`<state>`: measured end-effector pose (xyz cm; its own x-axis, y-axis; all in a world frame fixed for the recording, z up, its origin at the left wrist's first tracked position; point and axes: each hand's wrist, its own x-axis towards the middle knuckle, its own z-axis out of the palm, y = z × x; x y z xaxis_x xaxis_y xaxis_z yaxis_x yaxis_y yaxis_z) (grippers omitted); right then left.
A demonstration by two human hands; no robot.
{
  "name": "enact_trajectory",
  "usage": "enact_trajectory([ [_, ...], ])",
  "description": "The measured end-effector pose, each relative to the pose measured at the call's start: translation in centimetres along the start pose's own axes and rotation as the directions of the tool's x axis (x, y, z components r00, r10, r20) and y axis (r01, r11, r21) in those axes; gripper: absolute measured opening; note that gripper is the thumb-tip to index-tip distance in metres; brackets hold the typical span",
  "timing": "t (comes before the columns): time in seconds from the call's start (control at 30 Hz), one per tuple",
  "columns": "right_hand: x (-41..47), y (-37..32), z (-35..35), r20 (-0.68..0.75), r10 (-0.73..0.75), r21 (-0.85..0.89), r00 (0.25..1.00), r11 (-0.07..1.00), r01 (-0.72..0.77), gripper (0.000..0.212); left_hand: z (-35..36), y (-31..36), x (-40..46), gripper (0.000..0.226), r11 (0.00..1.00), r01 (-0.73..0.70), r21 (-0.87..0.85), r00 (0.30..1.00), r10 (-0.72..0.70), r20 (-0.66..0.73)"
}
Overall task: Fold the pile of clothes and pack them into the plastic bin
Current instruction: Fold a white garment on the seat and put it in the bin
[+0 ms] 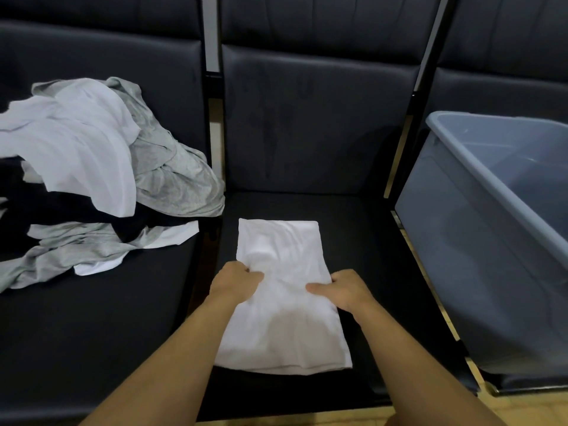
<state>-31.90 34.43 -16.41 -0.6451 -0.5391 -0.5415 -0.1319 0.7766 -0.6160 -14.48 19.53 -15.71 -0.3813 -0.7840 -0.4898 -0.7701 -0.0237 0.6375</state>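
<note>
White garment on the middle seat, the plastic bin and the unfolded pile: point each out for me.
white garment (285, 330), head view, on its flat near half.
plastic bin (479, 256), head view, on its outer side wall.
unfolded pile (172, 176), head view, on the grey cloth at its right side.

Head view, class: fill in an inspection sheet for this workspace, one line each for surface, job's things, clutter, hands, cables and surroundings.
Surface: dark padded seats in a row, with dark backrests.
Job's things: white folded garment on the middle seat; pile of clothes, white, grey and black, unfolded on the seat to its left; grey plastic bin on the seat to its right, inside only partly visible.
Clutter: nothing seen.
Hands: left hand and right hand each grip the garment's sides near its middle.
Cables: nothing seen.
Surroundings: light floor below the seats.
</note>
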Motion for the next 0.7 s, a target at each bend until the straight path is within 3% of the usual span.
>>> enact_trajectory([
  [0.1, -0.4, 0.0, -0.7, -0.12, -0.086, 0.176, 0.989, 0.979, 0.107, 0.045, -0.6, 0.2, -0.2, 0.027, 0.981, -0.043, -0.188, 0.999, 0.039, -0.028],
  [0.2, -0.9, -0.5, -1.0, -0.246, -0.182, 0.254, 0.952, 0.936, 0.244, 0.041, -1.2, 0.9, -0.9, 0.028, 0.929, -0.115, -0.352, 0.987, 0.066, -0.149],
  [0.37, -2.8, -1.7, -1.5, -0.306, -0.333, 0.448, 0.892, 0.776, 0.444, 0.022, -2.1, 2.0, -2.3, 0.038, 0.834, -0.362, -0.416, 0.902, 0.2, -0.383],
  [0.53, -4.3, -3.0, -2.3, -0.385, -0.39, 0.435, 0.836, 0.722, 0.537, 0.031, -3.0, 3.4, -4.4, 0.031, 0.643, -0.534, -0.549, 0.835, 0.303, -0.459],
  [0.7, -4.7, -3.7, -3.0, -0.341, -0.444, 0.411, 0.829, 0.723, 0.556, 0.058, -3.9, 3.7, -4.9, 0.032, 0.608, -0.627, -0.488, 0.775, 0.42, -0.472],
])
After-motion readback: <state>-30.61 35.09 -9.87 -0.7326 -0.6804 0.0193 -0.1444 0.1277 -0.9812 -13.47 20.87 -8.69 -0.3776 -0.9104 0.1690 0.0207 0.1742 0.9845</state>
